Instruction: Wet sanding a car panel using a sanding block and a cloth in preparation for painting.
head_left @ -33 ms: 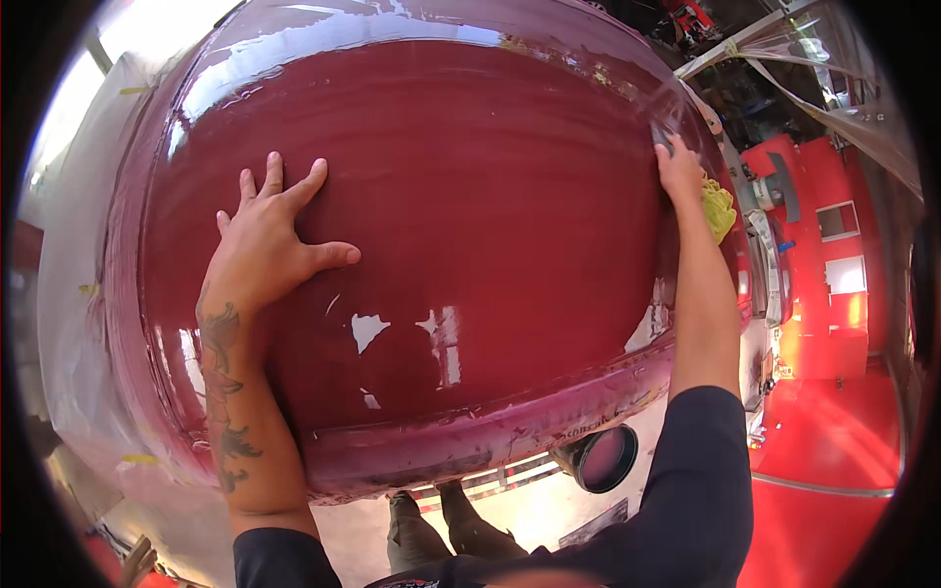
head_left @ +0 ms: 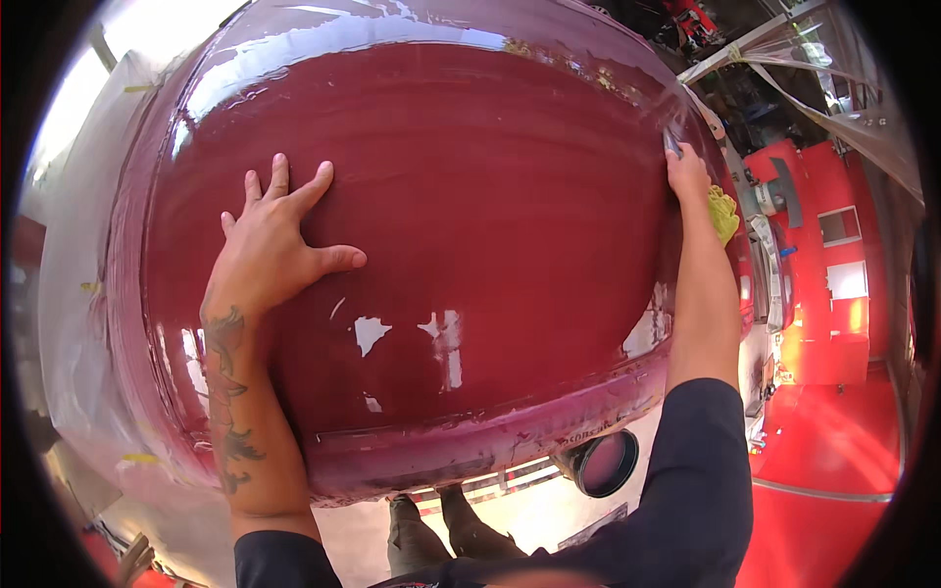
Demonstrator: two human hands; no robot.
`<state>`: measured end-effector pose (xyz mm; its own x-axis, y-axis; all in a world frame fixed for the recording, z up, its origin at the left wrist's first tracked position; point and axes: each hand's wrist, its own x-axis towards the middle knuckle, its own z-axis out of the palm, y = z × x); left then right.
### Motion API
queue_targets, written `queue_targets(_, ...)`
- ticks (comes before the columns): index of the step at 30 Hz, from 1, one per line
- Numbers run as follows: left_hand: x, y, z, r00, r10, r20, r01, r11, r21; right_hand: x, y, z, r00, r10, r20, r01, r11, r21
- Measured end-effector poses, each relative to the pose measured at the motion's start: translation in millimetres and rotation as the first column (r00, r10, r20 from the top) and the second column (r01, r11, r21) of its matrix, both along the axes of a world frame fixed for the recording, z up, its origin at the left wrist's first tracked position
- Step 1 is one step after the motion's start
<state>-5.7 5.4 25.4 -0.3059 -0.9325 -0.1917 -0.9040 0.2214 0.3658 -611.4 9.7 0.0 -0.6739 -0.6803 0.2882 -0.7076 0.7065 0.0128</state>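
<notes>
My left hand (head_left: 270, 245) lies spread on a glossy dark red car body panel (head_left: 490, 196), its fingers apart and holding nothing. Near the panel's right edge, my right hand (head_left: 689, 174) is closed round a small grey object (head_left: 672, 142), which is mostly hidden by the fingers. A crumpled yellow-green cloth (head_left: 722, 211) rests just beside that hand, on its outer side. The panel shows bright wet-looking reflections and streaks.
Translucent plastic sheeting (head_left: 83, 255) with yellow tape runs along the left. A round black container (head_left: 608, 461) sits below the panel, near my feet (head_left: 451, 495). Red panels (head_left: 818, 265) line the right side, and a plastic-draped frame (head_left: 755, 39) stands at upper right.
My right hand has shifted slightly toward the right along the panel's edge. My left hand stays spread on the panel, and the whole view has moved very slightly.
</notes>
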Motion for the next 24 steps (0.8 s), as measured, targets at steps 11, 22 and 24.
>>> queue_targets(11,10.9,-0.7,-1.7,0.999,0.044,0.029,-0.044,0.999,-0.022,369.7,-141.6,-19.7,0.672,0.737,0.077,-0.739,0.674,0.002)
queue_targets(22,12.5,-0.4,2.2,0.998,0.057,0.000,-0.057,0.998,-0.023,37.6,-86.6,-4.3,0.983,0.184,-0.014,-0.182,0.978,0.103)
queue_targets(24,1.4,-1.1,5.9,0.999,0.033,0.008,-0.033,0.999,0.029,16.4,-82.8,-5.9,0.976,-0.198,0.090,0.190,0.978,0.089)
